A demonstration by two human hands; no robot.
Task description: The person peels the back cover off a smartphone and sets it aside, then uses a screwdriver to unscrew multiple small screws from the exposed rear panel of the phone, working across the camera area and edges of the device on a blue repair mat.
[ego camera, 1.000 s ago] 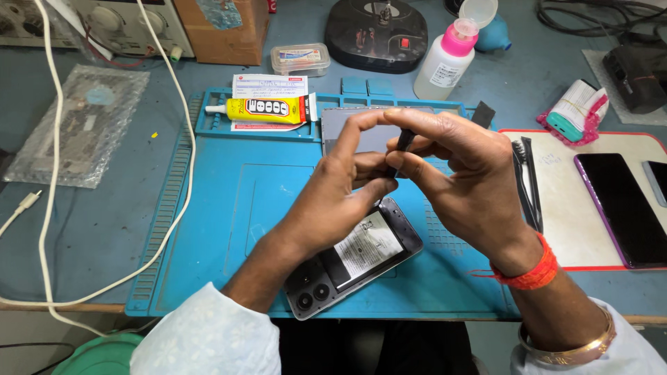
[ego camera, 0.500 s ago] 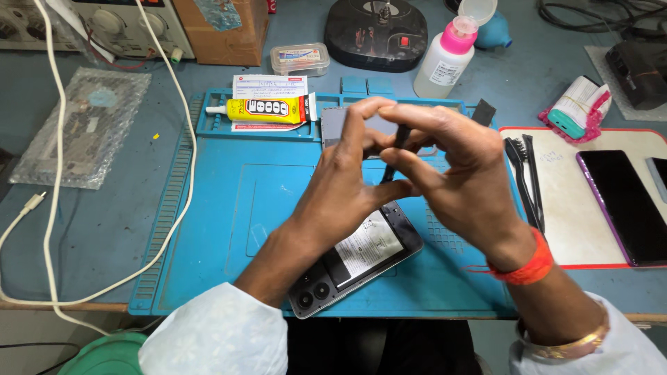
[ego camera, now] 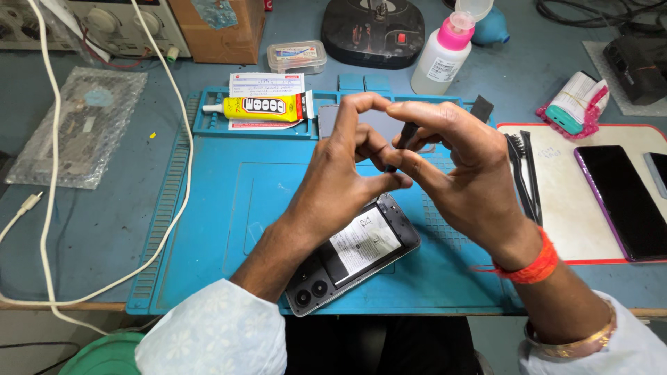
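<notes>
**Both hands pinch a small dark tool above the opened phone**

From the head camera: the left hand (ego camera: 347, 167) and right hand (ego camera: 462, 173) meet fingertip to fingertip, curled narrow around a thin dark tool (ego camera: 401, 142). The opened phone (ego camera: 351, 253) lies on the blue mat (ego camera: 208, 208) at six o'clock beneath them.

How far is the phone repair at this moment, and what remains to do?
Done: the phone lies on the blue mat with its back cover off, insides exposed. In hand: the left hand and right hand together pinch a small dark tool above it. Left: the phone is not closed, and the yellow glue tube lies untouched behind.
</notes>
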